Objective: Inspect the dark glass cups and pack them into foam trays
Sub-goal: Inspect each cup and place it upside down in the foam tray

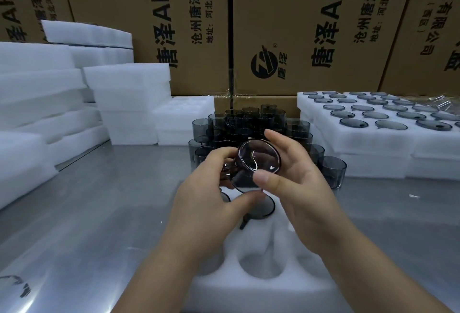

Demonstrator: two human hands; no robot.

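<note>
While both hands are raised over the near foam tray (pixel 263 287), they share one dark glass cup (pixel 258 160), held clear of the foam and in front of the crowd of loose cups (pixel 249 123). That crowd stands in two layers on the metal table (pixel 99 213); the cups overlap too much for an exact count, but there are well over a dozen, and a single cup (pixel 332 172) stands apart at its right edge. In the near tray one seated cup (pixel 263 209) sits in a hole with its handle in the slot. A second dark rim shows just beside it, mostly hidden by the left hand (pixel 211 188), and at least two empty holes show nearer the camera. To the right, filled trays (pixel 361 138) show about two dozen rims in six rows. Plain foam stacks (pixel 129 93) fill the left side, and four cardboard boxes (pixel 298 26) form the back wall.

The left hand curls its fingers round the cup's handle side, with the thumb stretched beneath the lower rim. The right hand (pixel 301 180) is spread wider: its thumb presses the near edge and its forefinger arches over the top.

The cup lies tipped on its side, with a round end towards the camera and its long axis running away towards the boxes. The handle is turned left. Whether the facing end is the mouth or the base is not certain.
</note>
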